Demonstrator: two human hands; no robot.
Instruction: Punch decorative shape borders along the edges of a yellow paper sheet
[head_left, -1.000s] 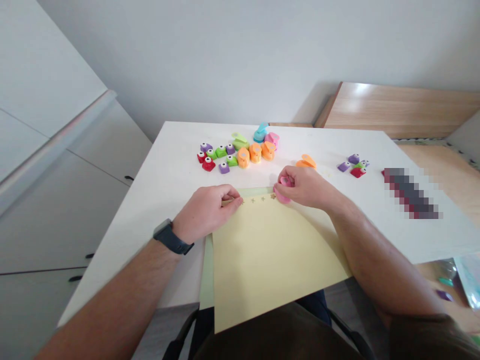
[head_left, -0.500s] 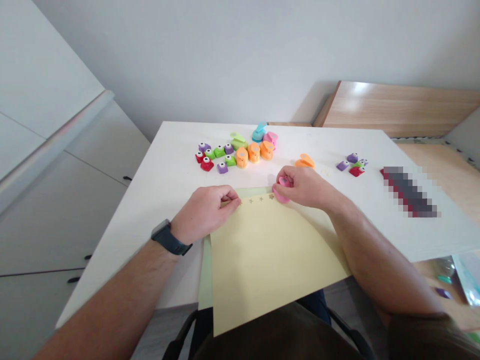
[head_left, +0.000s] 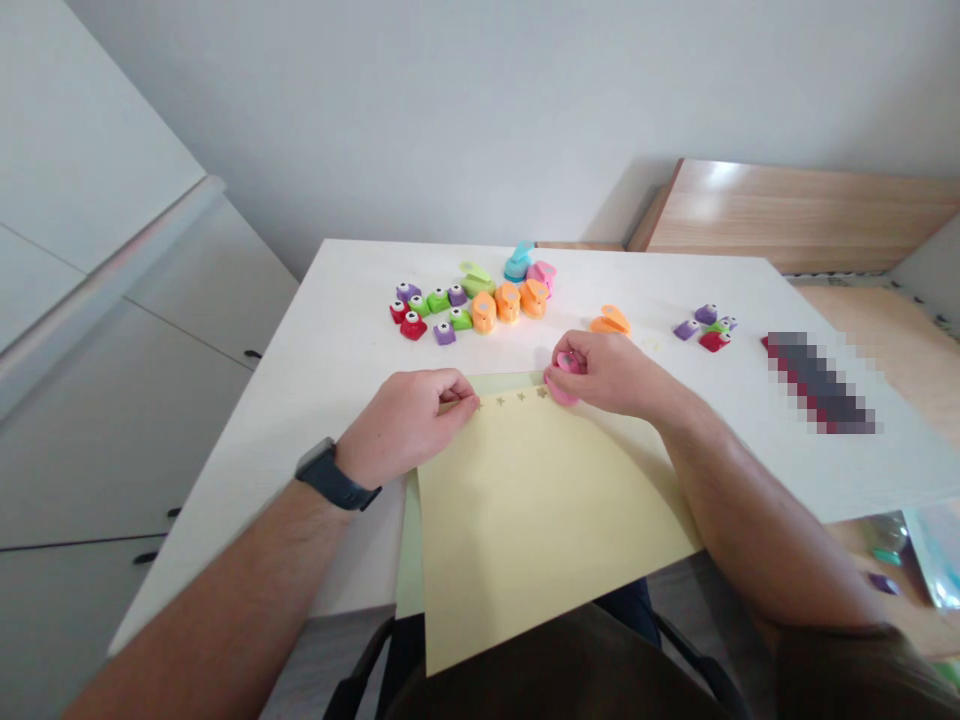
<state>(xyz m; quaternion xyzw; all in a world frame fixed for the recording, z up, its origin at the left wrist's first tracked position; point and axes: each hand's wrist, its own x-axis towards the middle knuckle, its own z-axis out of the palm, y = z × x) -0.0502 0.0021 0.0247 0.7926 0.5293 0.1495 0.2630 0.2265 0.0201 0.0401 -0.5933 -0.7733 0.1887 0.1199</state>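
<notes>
Right hand (head_left: 604,375) grips pink craft punch (head_left: 566,378) — left hand (head_left: 405,425) curled on yellow paper (head_left: 540,520), hold unclear.

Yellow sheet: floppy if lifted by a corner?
The yellow sheet is probably fairly stiff, card rather than thin paper: its near corner overhangs the table edge without visibly drooping. The punched stars likely weaken its top edge. It may slide easily; the left hand is pinning it.

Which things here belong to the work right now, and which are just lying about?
In use:
- left hand, on the yellow paper sheet
- right hand, gripping a pink craft punch at the sheet's edge
- pale green sheet, underneath

Lying about:
- orange craft punches
- teal craft punch
- small multicoloured punches
- second small punch cluster
</notes>
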